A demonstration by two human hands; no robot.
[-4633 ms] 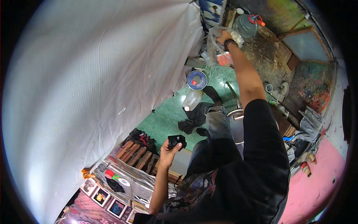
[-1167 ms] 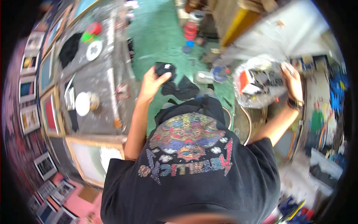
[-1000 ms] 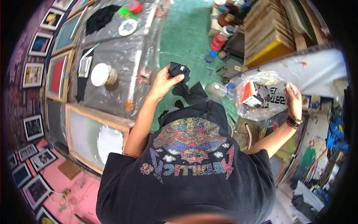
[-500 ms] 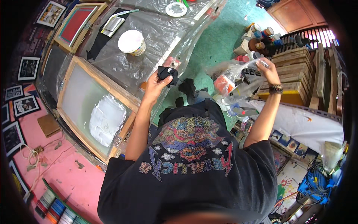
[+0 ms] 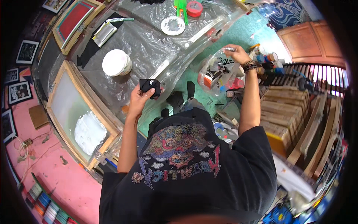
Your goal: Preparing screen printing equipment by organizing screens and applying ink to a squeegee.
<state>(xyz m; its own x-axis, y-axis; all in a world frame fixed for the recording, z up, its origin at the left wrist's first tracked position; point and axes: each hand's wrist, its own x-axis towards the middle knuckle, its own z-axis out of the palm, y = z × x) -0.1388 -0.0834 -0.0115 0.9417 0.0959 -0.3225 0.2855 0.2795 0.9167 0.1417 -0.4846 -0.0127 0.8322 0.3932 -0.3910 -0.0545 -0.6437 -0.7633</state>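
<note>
My left hand (image 5: 138, 101) is closed around a bunched black cloth (image 5: 150, 89) with a small white mark, held over the near edge of the plastic-covered table (image 5: 149, 44). Off to the right, over the green floor, my right hand (image 5: 238, 56) grips the top of a clear plastic bag (image 5: 219, 71). Through the bag I see dark, white and red-orange contents, too jumbled to name. A white tub (image 5: 116, 62) stands on the table ahead of my left hand. Beside my left forearm lies a wood-framed mesh screen (image 5: 80, 108) with a white patch on it.
On the table's far part are a white round lid (image 5: 172, 25), a red round container (image 5: 194, 9) and green tools (image 5: 181, 10). Stacked wooden frames (image 5: 285, 112) stand to my right. Several paint pots (image 5: 269, 58) crowd the floor beyond.
The whole view has swung, so table things sit lower and further left. My right hand has moved forward and left with the bag, toward the table. My left hand keeps the cloth.
</note>
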